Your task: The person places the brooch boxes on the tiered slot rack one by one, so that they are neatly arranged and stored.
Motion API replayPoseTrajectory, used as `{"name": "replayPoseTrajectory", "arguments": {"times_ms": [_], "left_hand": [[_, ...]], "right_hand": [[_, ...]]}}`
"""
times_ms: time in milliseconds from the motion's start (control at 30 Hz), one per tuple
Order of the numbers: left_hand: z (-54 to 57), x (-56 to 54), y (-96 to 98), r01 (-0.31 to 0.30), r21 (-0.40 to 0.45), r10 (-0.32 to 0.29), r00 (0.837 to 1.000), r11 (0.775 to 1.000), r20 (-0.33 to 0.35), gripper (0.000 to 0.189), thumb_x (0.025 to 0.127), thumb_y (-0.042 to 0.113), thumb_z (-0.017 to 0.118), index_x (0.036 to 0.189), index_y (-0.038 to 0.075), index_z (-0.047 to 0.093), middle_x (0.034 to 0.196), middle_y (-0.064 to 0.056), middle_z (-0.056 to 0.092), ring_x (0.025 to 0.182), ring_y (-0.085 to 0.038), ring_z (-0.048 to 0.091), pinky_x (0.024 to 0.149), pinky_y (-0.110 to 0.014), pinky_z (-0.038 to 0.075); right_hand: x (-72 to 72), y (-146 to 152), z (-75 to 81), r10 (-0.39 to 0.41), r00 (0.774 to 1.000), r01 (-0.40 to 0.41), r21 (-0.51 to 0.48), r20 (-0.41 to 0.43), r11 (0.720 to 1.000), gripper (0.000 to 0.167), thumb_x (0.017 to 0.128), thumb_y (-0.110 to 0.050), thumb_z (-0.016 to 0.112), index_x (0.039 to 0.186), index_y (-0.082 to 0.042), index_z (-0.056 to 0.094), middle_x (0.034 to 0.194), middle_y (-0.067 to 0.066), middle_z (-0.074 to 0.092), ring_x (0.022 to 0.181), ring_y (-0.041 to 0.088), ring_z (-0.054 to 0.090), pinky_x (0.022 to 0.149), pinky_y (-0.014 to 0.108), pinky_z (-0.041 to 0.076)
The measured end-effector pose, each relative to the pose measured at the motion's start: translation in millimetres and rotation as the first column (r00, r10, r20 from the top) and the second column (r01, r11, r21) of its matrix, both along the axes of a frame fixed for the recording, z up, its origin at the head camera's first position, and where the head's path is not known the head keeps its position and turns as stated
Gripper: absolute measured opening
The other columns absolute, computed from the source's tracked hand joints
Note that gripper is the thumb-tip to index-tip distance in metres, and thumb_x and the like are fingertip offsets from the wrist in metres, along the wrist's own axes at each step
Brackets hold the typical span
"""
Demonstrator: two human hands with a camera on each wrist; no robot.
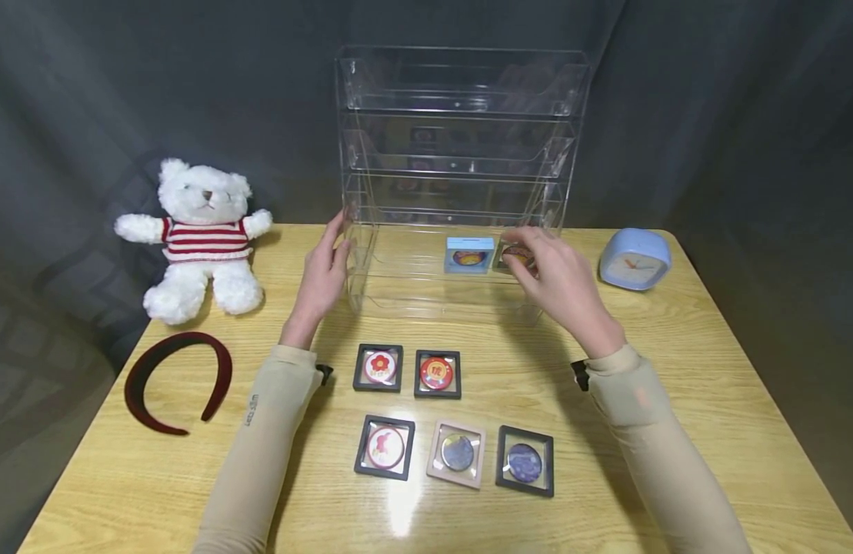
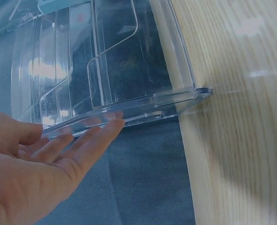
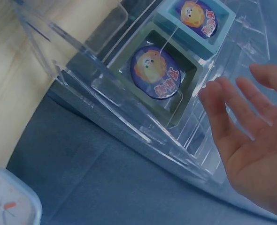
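A clear tiered acrylic rack [image 1: 461,165] stands at the back of the table. My left hand [image 1: 324,273] is at its left side wall, and the left wrist view shows the fingers extended along that wall's edge. Two badge frames stand in the lowest tier: a light blue frame [image 1: 469,255] and, to its right, a green frame [image 3: 188,88], each with a round cartoon badge inside. My right hand [image 1: 561,278] is beside the green frame with nothing in its grasp; its loosely bent fingertips [image 3: 213,87] are just off the frame's edge in the right wrist view.
Several framed badges lie in two rows in front, including a pink frame [image 1: 457,454] and a dark frame [image 1: 525,461]. A white teddy bear [image 1: 206,242] and a dark red headband [image 1: 179,382] are at the left. A blue clock [image 1: 635,260] stands at the right.
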State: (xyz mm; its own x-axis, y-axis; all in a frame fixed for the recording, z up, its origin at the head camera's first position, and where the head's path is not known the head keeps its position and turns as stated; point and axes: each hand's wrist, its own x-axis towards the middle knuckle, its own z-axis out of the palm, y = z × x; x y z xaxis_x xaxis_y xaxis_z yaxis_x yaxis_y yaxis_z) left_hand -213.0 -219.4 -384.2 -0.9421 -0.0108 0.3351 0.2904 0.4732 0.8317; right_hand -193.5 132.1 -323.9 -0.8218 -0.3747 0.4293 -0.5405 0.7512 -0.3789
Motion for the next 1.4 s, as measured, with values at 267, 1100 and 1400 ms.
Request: {"name": "replayPoseTrajectory", "arguments": {"times_ms": [267,1100,1400], "left_hand": [[0.9,0.3,-0.5,0.005,-0.004,-0.005,1.000,1.000,0.003,0.054,0.116,0.010,0.042,0.169,0.014,0.035,0.166,-0.018,0.042,0.115,-0.050,0.064,0.085,-0.050,0.051],[0.3,2.6,-1.3,0.003,-0.002,-0.003,1.000,1.000,0.018,0.055,0.117,0.012,0.040,0.171,0.016,0.031,0.168,-0.018,0.039,0.115,-0.045,0.064,0.092,-0.051,0.051],[1.2,2.7,0.6,0.001,-0.016,-0.001,1.000,1.000,-0.003,0.054,0.116,0.009,0.041,0.169,0.011,0.033,0.166,-0.021,0.042,0.131,-0.044,0.058,0.103,-0.054,0.049]], "right_hand": [[15.4,12,-5.0,0.045,0.998,-0.042,-0.054,0.046,0.998,0.030,0.106,-0.009,0.070,0.133,0.001,0.067,0.124,0.020,0.072,0.101,0.036,0.072,0.077,0.049,0.063],[72.6,60,-41.0,0.067,0.971,-0.031,-0.156,0.231,0.987,0.033,0.101,-0.002,0.073,0.131,0.007,0.065,0.124,0.026,0.071,0.110,0.044,0.071,0.086,0.055,0.061],[93.8,68,-60.3,0.078,0.945,-0.031,-0.152,0.316,0.988,0.035,0.103,-0.003,0.071,0.136,0.007,0.061,0.129,0.028,0.069,0.111,0.047,0.071,0.089,0.055,0.061]]}}
